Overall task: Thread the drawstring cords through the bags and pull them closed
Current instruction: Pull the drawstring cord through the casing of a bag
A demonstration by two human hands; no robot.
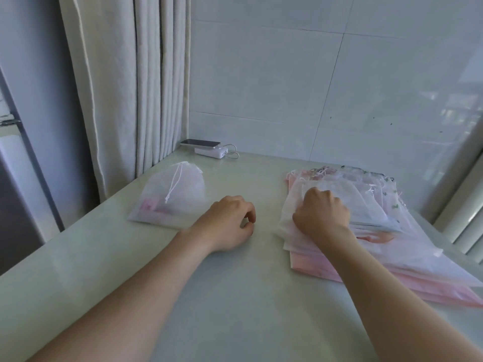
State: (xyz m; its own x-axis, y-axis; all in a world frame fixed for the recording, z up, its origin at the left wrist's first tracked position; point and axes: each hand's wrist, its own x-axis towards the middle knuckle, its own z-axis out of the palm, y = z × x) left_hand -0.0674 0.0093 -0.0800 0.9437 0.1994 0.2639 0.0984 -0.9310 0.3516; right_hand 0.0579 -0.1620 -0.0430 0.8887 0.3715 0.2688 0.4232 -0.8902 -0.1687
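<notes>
Pale surface point(235, 296), one cinched bag point(172, 197) parked left; I'm on pick-next: right hand point(322, 214) curled, gripping the top bag point(366, 205) of the right-side stack point(392, 270), left hand point(230, 223) idle, loose, empty; next probably needs one bag peeled off, not two.

1. A pale green, glossy worktop point(235, 296) fills the lower view and runs back to the wall
2. A cream curtain point(125, 87) hangs in vertical folds at the far left, dropping behind the worktop's left edge
3. A dark phone point(201, 143) lies flat in the far left corner, touching a white power bank point(210, 152); whether it rests on it is unclear
4. A white cable point(234, 150) loops at the power bank's right end
5. A white tiled wall point(287, 74) with thin joints stands behind
6. A pale window frame point(465, 205) rises at the right edge
7. A grey cabinet point(15, 178) stands far left
</notes>
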